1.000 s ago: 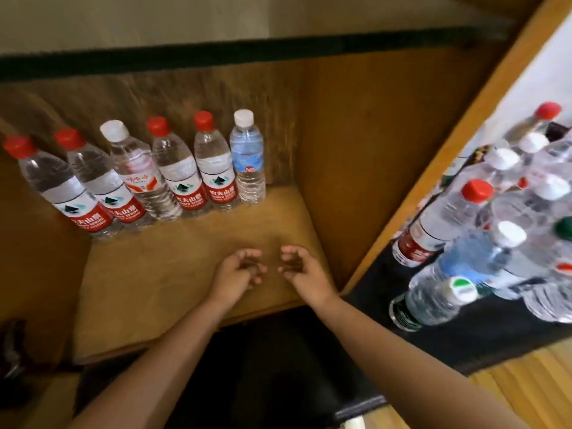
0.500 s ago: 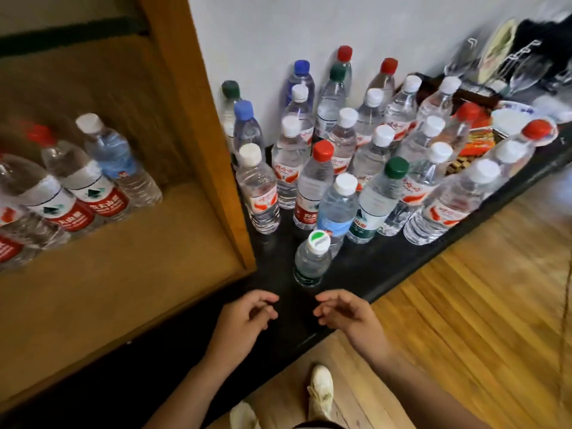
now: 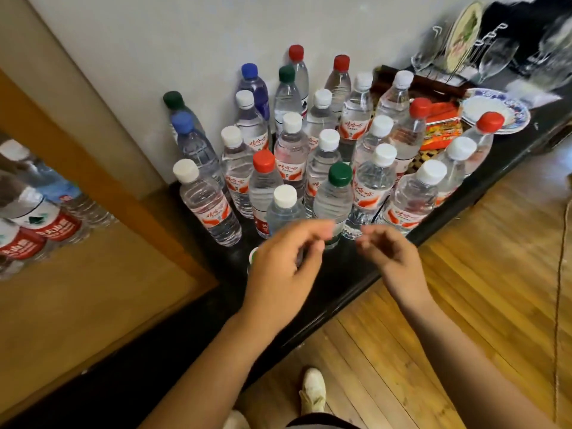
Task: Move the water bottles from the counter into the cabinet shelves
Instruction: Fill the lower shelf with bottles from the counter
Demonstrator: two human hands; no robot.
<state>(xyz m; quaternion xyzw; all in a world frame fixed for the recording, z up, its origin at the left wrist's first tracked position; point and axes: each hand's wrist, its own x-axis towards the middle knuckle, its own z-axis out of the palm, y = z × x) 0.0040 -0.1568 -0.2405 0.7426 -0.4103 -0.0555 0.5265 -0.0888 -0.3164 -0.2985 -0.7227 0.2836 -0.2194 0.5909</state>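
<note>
Several clear water bottles with white, red, green and blue caps stand crowded on the black counter (image 3: pixel 334 283) against the white wall. My left hand (image 3: pixel 278 267) hovers over a short bottle with a green-and-white cap (image 3: pixel 253 255), hiding most of it; the fingers are loosely curled and hold nothing. My right hand (image 3: pixel 390 258) hangs beside it, just in front of the green-capped bottle (image 3: pixel 332 199) and a white-capped one (image 3: pixel 371 193), also empty. At the left, the wooden cabinet shelf (image 3: pixel 93 298) holds a row of bottles (image 3: pixel 46 224), blurred.
Plates (image 3: pixel 495 111), a red packet (image 3: pixel 442 125) and wine glasses (image 3: pixel 498 57) crowd the counter's far right end. The cabinet's wooden side post (image 3: pixel 102 168) divides shelf from counter. Wooden floor and my shoe (image 3: pixel 312 394) lie below.
The view has swung from the cabinet shelf to the counter. Both empty hands have moved forward and up toward the front bottles.
</note>
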